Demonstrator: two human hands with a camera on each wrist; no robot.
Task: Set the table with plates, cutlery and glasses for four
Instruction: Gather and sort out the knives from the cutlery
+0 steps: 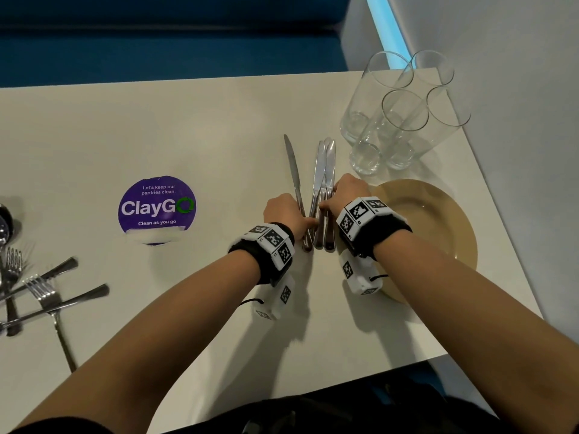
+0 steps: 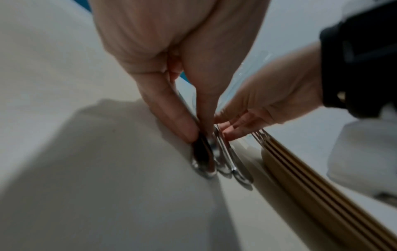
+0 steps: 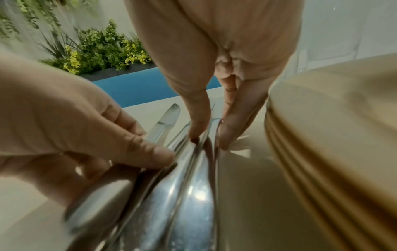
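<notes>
Several steel knives lie side by side in the middle of the white table [image 1: 219, 136]. My left hand [image 1: 305, 219] pinches the handle of one knife [image 1: 294, 170] that angles away to the left. In the left wrist view, the left hand [image 2: 197, 134] has thumb and finger closed on that handle. My right hand [image 1: 329, 200] pinches the remaining bundle of knives [image 1: 324, 167]. The right wrist view shows the right hand [image 3: 210, 137] with thumb and finger on either side of the bundle. A stack of beige plates [image 1: 438, 220] sits just right of my right wrist. Several clear glasses [image 1: 404, 111] stand behind it.
Several forks [image 1: 47, 292] lie crossed near the left edge, with spoons [image 1: 3, 223] behind them. A round purple ClayGo sticker [image 1: 157, 209] is on the table left of my hands. The table's right edge runs close past the plates, and a blue bench lies beyond the far edge.
</notes>
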